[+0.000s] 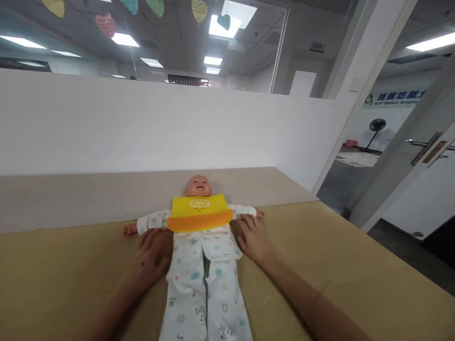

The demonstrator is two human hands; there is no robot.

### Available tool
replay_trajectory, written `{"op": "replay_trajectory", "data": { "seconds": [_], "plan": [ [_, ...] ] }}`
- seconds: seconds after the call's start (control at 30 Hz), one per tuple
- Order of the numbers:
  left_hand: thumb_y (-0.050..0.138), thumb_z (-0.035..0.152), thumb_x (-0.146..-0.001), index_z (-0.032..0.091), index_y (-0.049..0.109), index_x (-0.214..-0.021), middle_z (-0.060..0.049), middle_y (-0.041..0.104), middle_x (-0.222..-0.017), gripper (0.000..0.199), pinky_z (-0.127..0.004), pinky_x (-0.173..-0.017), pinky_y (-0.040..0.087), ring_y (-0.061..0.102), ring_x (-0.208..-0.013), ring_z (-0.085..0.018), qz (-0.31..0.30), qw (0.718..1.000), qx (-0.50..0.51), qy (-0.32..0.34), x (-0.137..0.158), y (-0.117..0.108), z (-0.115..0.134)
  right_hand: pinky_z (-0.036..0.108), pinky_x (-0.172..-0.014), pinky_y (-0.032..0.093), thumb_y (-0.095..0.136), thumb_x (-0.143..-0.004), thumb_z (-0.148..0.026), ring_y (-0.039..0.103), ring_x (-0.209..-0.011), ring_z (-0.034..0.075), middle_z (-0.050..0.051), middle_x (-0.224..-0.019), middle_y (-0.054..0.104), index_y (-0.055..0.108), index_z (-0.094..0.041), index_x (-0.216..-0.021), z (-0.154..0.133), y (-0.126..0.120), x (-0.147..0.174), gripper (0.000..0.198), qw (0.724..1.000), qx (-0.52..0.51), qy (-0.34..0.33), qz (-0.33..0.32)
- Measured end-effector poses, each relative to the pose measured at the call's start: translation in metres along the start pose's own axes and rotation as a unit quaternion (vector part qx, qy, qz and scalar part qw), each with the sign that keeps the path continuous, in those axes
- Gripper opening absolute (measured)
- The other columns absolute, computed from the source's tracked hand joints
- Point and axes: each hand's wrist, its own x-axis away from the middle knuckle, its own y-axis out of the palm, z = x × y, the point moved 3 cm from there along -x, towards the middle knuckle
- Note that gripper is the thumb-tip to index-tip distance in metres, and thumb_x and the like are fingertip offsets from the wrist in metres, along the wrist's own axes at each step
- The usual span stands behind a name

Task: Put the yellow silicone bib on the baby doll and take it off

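A bald, white-clothed plastic doll (190, 260) lies face-up on the tan wooden table (305, 241), its long axis running from camera to white wall (170, 128), head farthest; a yellow-orange bib (199, 211) covers its chest. The left hand (151, 258) and right hand (255, 239) flank it, fingers loose, perhaps brushing its sleeves.

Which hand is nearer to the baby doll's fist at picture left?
Left. The left hand is just below and right of that fist in view; the right hand is across the baby doll, by its other sleeve.

Office-like interior, glass partition (249, 59), ceiling light panels (432, 42), lettered wall banner (396, 97)
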Motion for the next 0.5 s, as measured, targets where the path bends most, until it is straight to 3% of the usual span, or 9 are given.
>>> {"op": "replay_trajectory", "data": {
  "seconds": [0.1,0.2,0.27,0.37,0.5],
  "plan": [
    [0.049,0.029,-0.075,0.011,0.045,-0.133,-0.017,0.049,-0.131,0.061,-0.045,-0.105,0.038,0.041,-0.126,-0.031,-0.041,0.995,0.080,-0.040,0.019,0.002,0.024,0.025,-0.118,0.028,0.037,-0.075,-0.020,0.023,-0.129,0.008,-0.001,-0.135,0.032,0.049,-0.025,-0.130,-0.014,-0.006,0.022,0.056,0.999,-0.038,-0.026,-0.010],
    [0.049,0.038,-0.080,0.012,0.026,-0.145,-0.017,0.043,-0.139,0.074,-0.045,-0.107,0.036,0.037,-0.132,-0.031,-0.094,0.981,0.135,-0.105,0.037,0.008,0.035,0.016,-0.116,0.031,0.038,-0.072,-0.018,0.028,-0.127,0.003,-0.006,-0.133,0.035,0.051,-0.029,-0.127,-0.023,-0.009,0.040,0.057,0.996,-0.082,-0.007,-0.023],
    [0.048,0.040,-0.080,0.012,0.023,-0.146,-0.016,0.037,-0.144,0.076,-0.046,-0.110,0.032,0.032,-0.135,-0.031,-0.117,0.972,0.147,-0.144,0.042,0.013,0.037,0.012,-0.113,0.032,0.040,-0.074,-0.022,0.032,-0.124,0.001,-0.007,-0.132,0.036,0.049,-0.030,-0.128,-0.028,-0.006,0.047,0.056,0.993,-0.109,0.007,-0.041],
    [0.046,0.035,-0.080,0.006,0.032,-0.142,-0.019,0.038,-0.142,0.069,-0.048,-0.111,0.029,0.032,-0.134,-0.032,-0.142,0.960,0.129,-0.202,0.039,0.016,0.039,0.009,-0.110,0.033,0.040,-0.079,-0.029,0.034,-0.122,0.001,-0.005,-0.131,0.037,0.045,-0.031,-0.132,-0.032,-0.003,0.049,0.054,0.989,-0.120,0.041,-0.076],
    [0.041,0.017,-0.080,0.008,0.052,-0.127,-0.016,0.048,-0.132,0.049,-0.041,-0.106,0.033,0.042,-0.124,-0.028,-0.175,0.956,0.040,-0.233,0.024,0.005,0.054,0.013,-0.106,0.033,0.032,-0.083,-0.026,0.035,-0.121,0.005,-0.001,-0.130,0.038,0.043,-0.030,-0.134,-0.040,-0.006,0.042,0.053,0.981,-0.097,0.110,-0.130]
  ]
}}
